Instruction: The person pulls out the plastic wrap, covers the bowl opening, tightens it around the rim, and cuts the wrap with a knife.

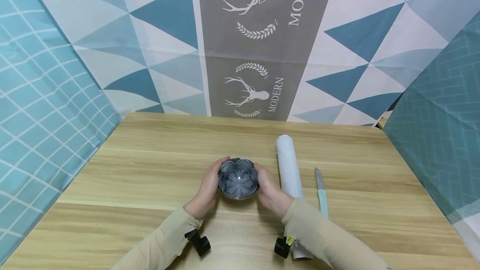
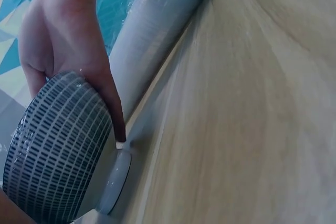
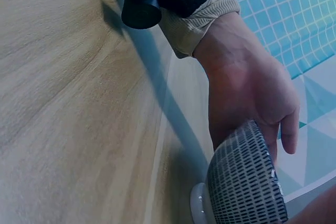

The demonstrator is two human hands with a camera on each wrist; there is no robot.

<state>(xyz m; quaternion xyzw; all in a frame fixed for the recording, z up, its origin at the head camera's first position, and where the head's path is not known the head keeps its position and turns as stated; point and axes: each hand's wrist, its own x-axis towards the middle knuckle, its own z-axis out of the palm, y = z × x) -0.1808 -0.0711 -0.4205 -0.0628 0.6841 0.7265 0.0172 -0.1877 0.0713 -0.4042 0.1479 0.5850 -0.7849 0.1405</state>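
Note:
A round bowl (image 1: 238,182) with a dark interior and a pale starburst pattern at its centre sits between both hands. The left hand (image 1: 206,188) holds its left side and the right hand (image 1: 271,188) its right side. In the left wrist view the bowl (image 2: 58,150) shows small dark dashes on a pale outside and a white foot ring (image 2: 115,182) close over the table. The right hand's fingers reach down its side there. From the right wrist, the left hand (image 3: 252,87) appears behind the bowl (image 3: 244,182), its fingers partly hidden.
Right of the bowl lies a long roll of plastic wrap (image 1: 288,163), partly under the right forearm. Beyond it is a knife (image 1: 321,195) with a turquoise handle, blade pointing away. Patterned cloths (image 1: 165,53) hang around the wooden table (image 1: 150,145).

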